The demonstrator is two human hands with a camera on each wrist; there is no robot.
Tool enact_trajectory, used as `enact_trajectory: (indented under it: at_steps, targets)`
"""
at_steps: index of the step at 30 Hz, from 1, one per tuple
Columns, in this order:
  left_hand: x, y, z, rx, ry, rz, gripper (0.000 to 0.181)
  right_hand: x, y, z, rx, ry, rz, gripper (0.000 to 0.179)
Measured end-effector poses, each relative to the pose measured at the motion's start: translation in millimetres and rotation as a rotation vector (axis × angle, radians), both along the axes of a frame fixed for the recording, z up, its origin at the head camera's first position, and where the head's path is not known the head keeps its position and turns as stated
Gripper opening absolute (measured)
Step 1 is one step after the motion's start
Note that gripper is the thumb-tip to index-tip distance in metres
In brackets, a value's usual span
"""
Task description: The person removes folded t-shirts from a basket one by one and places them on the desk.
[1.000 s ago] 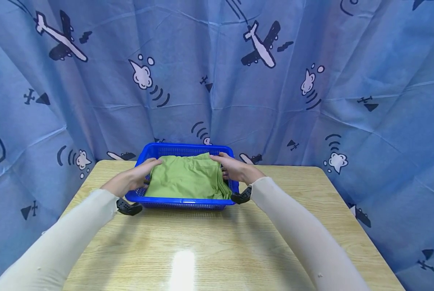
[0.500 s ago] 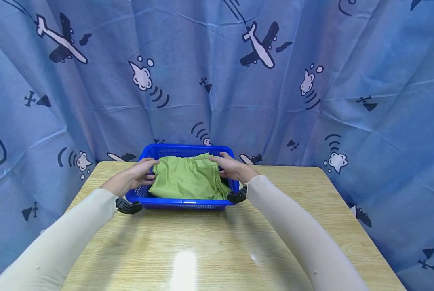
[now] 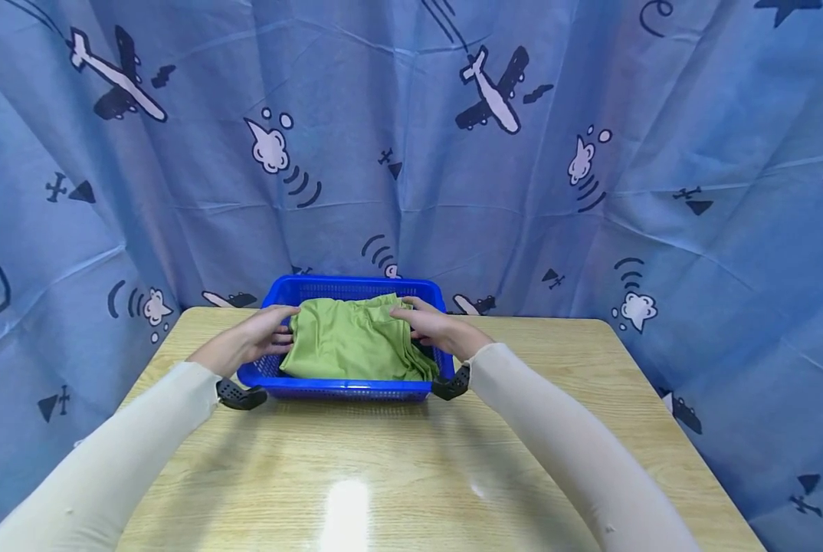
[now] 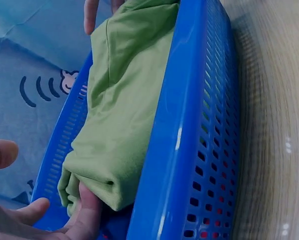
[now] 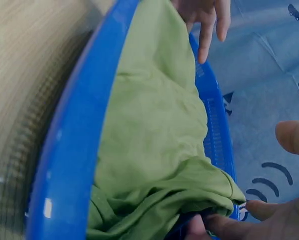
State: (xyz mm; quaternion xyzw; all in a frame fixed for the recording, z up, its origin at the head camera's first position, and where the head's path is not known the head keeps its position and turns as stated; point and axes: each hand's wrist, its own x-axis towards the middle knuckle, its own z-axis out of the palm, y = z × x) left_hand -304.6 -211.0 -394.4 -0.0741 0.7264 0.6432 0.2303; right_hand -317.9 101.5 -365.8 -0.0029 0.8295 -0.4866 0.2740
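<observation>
A folded green cloth point(image 3: 349, 337) lies in a blue perforated plastic basket point(image 3: 345, 386). My left hand point(image 3: 263, 333) is at its left end, fingers extended. In the left wrist view one of its fingers point(image 4: 89, 202) presses into the fold at the cloth's end, while the thumb stands off it. At the other end is my right hand point(image 3: 442, 326). The right wrist view shows its fingertips point(image 5: 197, 227) at the lower folds, partly hidden under the cloth, with the thumb raised apart. Dark blue and red bits show beneath the cloth in the left wrist view.
The basket stands toward the back of a light wooden table point(image 3: 384, 468). Behind it hangs a blue curtain point(image 3: 356, 153) printed with airplanes. A black strap mount point(image 3: 240, 395) sits on the left wrist, and another strap mount point(image 3: 451, 383) on the right.
The cloth's left end has shifted right and been tucked in, away from the basket's left wall. My left hand has come slightly right; my right hand has moved slightly left over the cloth.
</observation>
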Motion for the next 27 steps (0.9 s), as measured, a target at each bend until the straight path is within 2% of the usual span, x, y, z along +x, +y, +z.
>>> enact_trajectory:
  at_steps: [6,8,12,16,19,24,27]
  targets:
    - [-1.9,-0.3,-2.7,-0.071,-0.032,-0.043,0.075,3.8,-2.6,-4.6,0.066,0.144,0.108,0.079]
    - [-2.7,-0.2,-4.8,-0.094,-0.038,-0.054,0.075,4.0,-4.1,-7.1,0.060,0.187,0.143,0.079]
    - [-3.3,2.2,-7.9,-0.140,-0.002,-0.077,0.073,3.9,-5.4,-10.1,0.053,0.245,0.205,0.076]
    - [-1.6,4.2,-6.3,-0.144,0.036,-0.108,0.070,3.6,-9.2,-9.1,0.195,0.352,0.296,0.075]
    - [0.4,6.4,-6.7,-0.135,0.043,-0.120,0.070,5.9,-12.6,-9.4,0.272,0.400,0.346,0.079]
    - [2.1,4.5,-7.2,-0.115,0.024,-0.138,0.074,9.8,-21.1,-9.3,0.199,0.327,0.378,0.089]
    - [1.8,4.9,-5.8,-0.090,0.018,-0.154,0.075,10.3,-21.9,-8.9,0.189,0.275,0.350,0.091]
